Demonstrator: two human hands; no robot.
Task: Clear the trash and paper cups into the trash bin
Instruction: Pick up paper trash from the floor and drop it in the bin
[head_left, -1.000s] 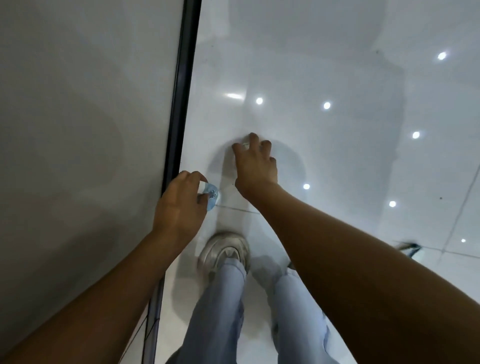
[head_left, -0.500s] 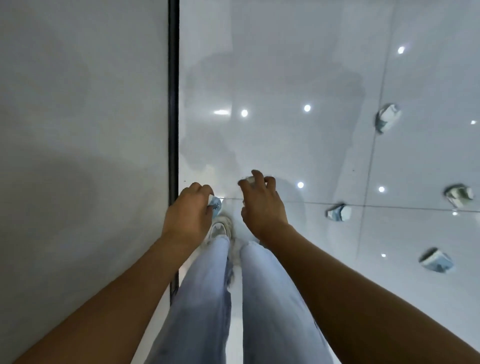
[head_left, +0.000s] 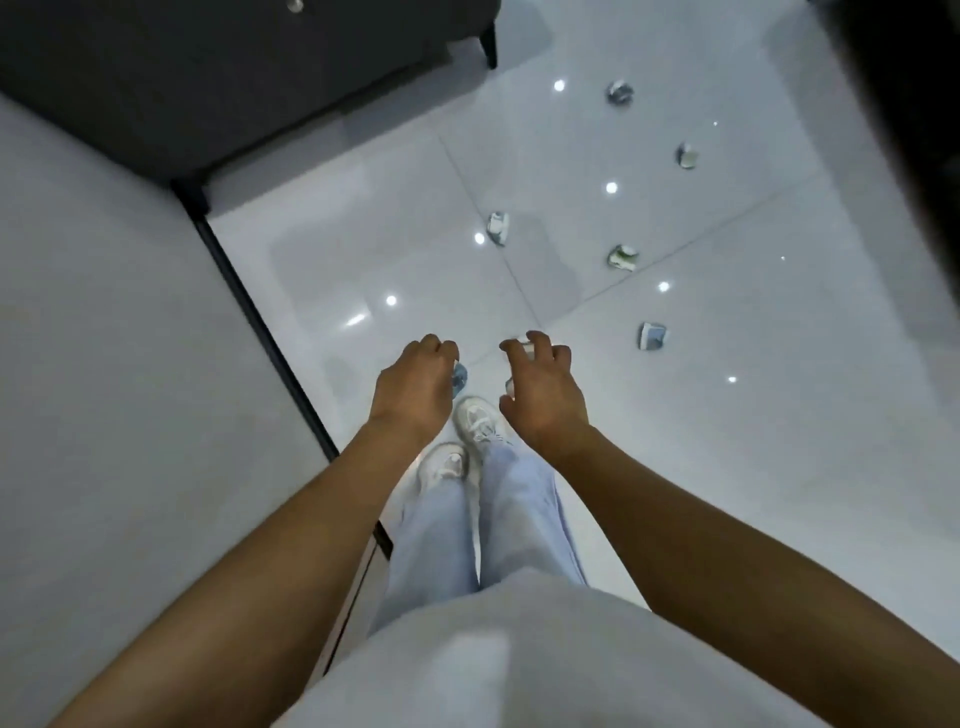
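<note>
My left hand (head_left: 413, 387) grips a crumpled blue-and-white paper cup (head_left: 459, 378), of which only an edge shows past my fingers. My right hand (head_left: 543, 389) curls round a white paper cup (head_left: 519, 347), mostly hidden under the palm. Several more crushed paper cups lie on the glossy white floor ahead: one (head_left: 497, 227) near the middle, one (head_left: 622, 256) to its right, one (head_left: 652, 335) closest to my right hand, and two farther off (head_left: 687, 155) (head_left: 620, 93). No trash bin is in view.
A light grey wall (head_left: 130, 364) with a black baseboard (head_left: 260, 322) runs along the left. A dark cabinet on legs (head_left: 208, 67) stands at the top left. A dark edge (head_left: 914, 130) borders the right. My feet in white shoes (head_left: 467, 436) stand below my hands.
The view has swung up and to the right, bringing the dark cabinet and more cups on the floor into sight. Both hands keep hold of their cups and have drifted slightly apart.
</note>
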